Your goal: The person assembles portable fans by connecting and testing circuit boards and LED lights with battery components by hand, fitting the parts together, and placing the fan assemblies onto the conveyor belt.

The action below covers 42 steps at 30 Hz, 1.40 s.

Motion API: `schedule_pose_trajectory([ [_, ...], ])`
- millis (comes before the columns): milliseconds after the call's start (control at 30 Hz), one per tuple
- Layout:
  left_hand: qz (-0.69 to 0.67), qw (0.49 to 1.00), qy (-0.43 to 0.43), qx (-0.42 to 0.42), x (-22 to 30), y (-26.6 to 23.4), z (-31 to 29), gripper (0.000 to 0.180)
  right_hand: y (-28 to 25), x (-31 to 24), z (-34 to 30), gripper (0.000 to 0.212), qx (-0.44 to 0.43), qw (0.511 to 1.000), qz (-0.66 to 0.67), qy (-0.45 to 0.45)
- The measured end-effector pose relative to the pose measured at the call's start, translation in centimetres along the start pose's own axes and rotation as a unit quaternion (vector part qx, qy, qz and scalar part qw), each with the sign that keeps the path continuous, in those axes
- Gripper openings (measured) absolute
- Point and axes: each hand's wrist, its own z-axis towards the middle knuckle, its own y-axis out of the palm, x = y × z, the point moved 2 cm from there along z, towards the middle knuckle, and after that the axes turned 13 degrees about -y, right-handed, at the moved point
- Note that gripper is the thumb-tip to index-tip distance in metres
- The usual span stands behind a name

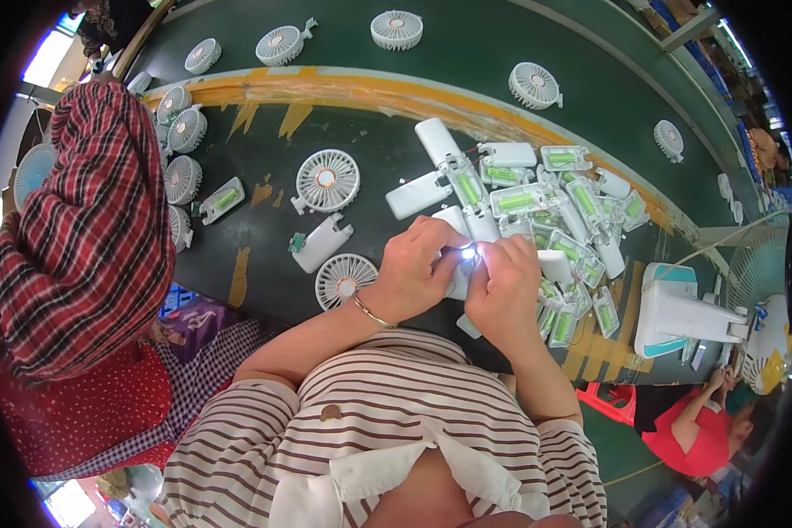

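The left grip (414, 273) and the right grip (506, 283) meet fingertip to fingertip, pinching a small lit part (468, 253) between them. Its bright glow and the fingers hide its shape. Just left of the left grip, near the wrist, lies a white fan head (347, 280); farther out from it, on the dark table (268, 255), are a white handle (323, 244) with a green circuit board at one end and another fan head (327, 179). Beyond and to the right of the right grip spreads a heap of open white casings (514, 202) with green cells inside. Well right of that grip stands a white-and-teal device (673, 308). A co-worker's plaid sleeve (106, 211) is well left of both grips.
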Motion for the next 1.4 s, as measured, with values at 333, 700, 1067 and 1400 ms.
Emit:
schedule_pose_trajectory([
  [333, -0.023, 0.989, 0.074, 0.124, 3.5, 1.5, 22.8, 0.018, -6.2, 18.6, 2.1, 0.026, 0.104, 0.965, 0.106, 0.216],
  [700, 0.306, 0.902, 0.207, 0.222, 2.7, 9.6, 35.9, 0.026, -2.6, 26.2, 13.8, 0.087, 0.032, 0.957, -0.059, 0.283],
  [1067, -0.168, 0.951, -0.136, -0.221, -0.2, 2.3, 18.4, 0.033, -2.5, 9.6, 5.0, 0.037, 0.188, 0.973, -0.029, -0.134],
  [1400, -0.233, 0.929, -0.141, -0.251, 0.6, -4.8, 1.9, 0.008, -2.5, -0.6, -1.7, 0.036, -0.022, 0.959, 0.24, -0.149],
])
